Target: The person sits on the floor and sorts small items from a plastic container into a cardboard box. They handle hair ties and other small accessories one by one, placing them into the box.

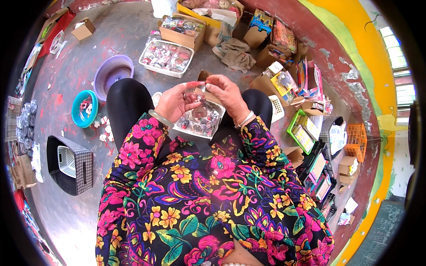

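Observation:
Over my lap, my left hand [174, 103] and my right hand [228, 96] come together on a small clear plastic packet [202, 88] with a reddish top edge. My right fingers pinch its upper right side, while the left fingers grip it from the left. What the packet contains is too small to make out. Directly below, a white plastic basket [190, 131] sits between my legs, filled with several similar clear packets [202, 119] of small dark and reddish items. Part of that basket is hidden behind my hands.
Beyond my knees stands another white basket [166, 74] of packets, beside an open cardboard box [194, 41]. Purple [101, 82] and teal [75, 108] basins are at left, near a black-and-white bin [84, 173]. Boxes, a green tray [290, 128] and an orange crate [356, 142] line the right.

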A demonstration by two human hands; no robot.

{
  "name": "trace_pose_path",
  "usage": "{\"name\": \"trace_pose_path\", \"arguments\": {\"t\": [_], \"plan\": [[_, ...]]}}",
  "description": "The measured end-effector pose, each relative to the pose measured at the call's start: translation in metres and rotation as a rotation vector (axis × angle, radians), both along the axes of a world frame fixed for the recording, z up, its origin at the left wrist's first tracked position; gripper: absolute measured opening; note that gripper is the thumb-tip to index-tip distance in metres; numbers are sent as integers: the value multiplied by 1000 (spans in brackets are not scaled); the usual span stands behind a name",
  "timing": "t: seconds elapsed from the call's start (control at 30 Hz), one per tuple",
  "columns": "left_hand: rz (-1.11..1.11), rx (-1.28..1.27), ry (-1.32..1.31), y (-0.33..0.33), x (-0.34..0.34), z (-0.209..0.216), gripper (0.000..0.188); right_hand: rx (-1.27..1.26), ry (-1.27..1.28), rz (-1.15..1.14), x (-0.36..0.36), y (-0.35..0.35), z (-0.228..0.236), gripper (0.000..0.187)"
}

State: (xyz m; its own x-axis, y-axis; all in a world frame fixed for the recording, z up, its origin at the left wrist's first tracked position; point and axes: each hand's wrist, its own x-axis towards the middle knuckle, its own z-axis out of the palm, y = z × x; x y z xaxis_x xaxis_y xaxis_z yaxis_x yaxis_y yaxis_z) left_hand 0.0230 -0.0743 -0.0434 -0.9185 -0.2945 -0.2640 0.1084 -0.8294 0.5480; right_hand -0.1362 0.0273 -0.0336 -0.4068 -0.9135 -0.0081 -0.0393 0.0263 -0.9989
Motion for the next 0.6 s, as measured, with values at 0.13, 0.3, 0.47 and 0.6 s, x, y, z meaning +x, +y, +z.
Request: {"name": "trace_pose_path", "arguments": {"t": [0.13,0.3,0.47,0.6], "plan": [[23,-45,-19,2,-1,6,40,231,-230,115,-10,7,7,21],[30,-63,17,6,-3,5,35,222,-178,123,-8,7,-1,17],[69,-136,-100,9,-5,2,22,155,-218,62,-5,7,4,15],[56,-184,-185,9,-5,-2,14,183,-225,88,-5,7,6,14]]}}
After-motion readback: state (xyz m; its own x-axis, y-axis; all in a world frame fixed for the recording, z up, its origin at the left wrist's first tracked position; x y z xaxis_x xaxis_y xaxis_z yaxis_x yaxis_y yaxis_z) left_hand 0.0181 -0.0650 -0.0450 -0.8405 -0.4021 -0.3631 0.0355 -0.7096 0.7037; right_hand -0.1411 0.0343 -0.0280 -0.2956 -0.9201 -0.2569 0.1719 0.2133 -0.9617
